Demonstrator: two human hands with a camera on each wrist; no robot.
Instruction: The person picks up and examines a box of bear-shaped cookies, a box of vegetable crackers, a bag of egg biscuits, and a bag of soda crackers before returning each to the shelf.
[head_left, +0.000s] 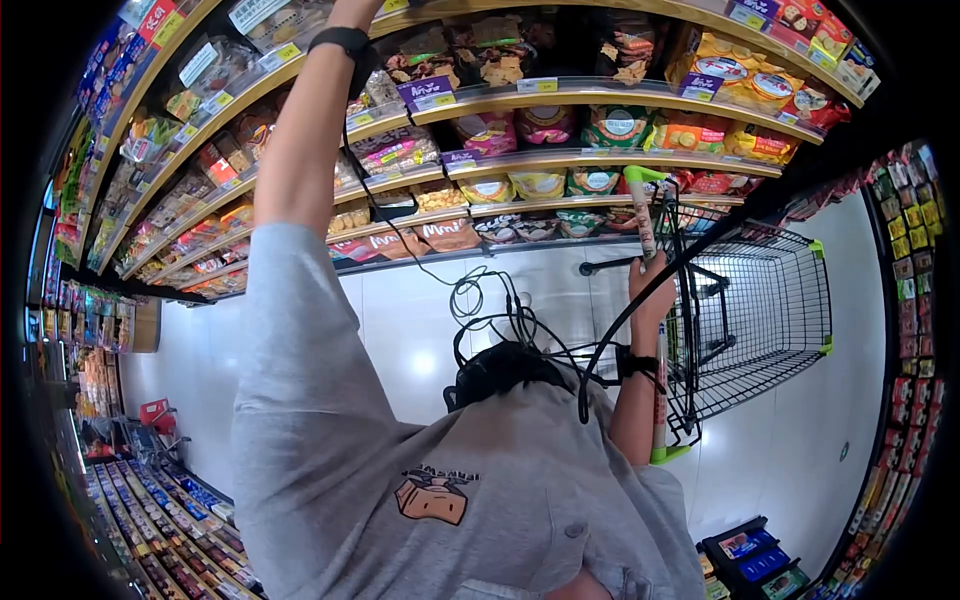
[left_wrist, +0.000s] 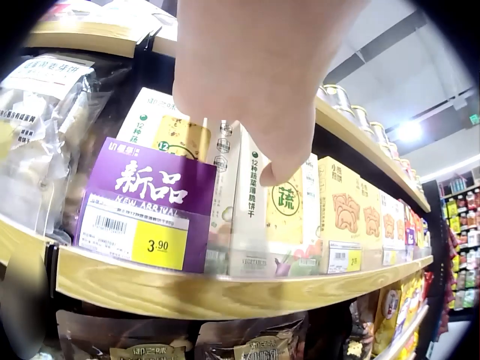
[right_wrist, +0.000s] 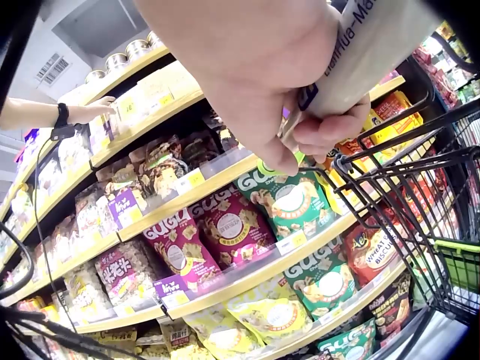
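Observation:
My left hand [right_wrist: 94, 111] reaches up to the shelf of boxed biscuits, its fingers stretched toward the boxes. In the left wrist view, its thumb lies against the front of a white box of vegetable crackers [left_wrist: 289, 217]; the other fingers are hidden there. A matching cracker box [left_wrist: 150, 124] stands to the left, behind a purple price card [left_wrist: 146, 202]. My right hand [head_left: 648, 285] is wrapped around the pale handle [head_left: 640, 205] of a shopping cart [head_left: 760, 310]. Its fingers curl under the bar in the right wrist view.
Yellow bear-biscuit boxes [left_wrist: 345, 214] continue along the shelf. Bagged snacks [right_wrist: 232, 225] fill the lower shelves. Black cables [head_left: 490, 300] hang by my body. A red cart [head_left: 155, 420] stands down the aisle, and a blue display [head_left: 760, 560] is at lower right.

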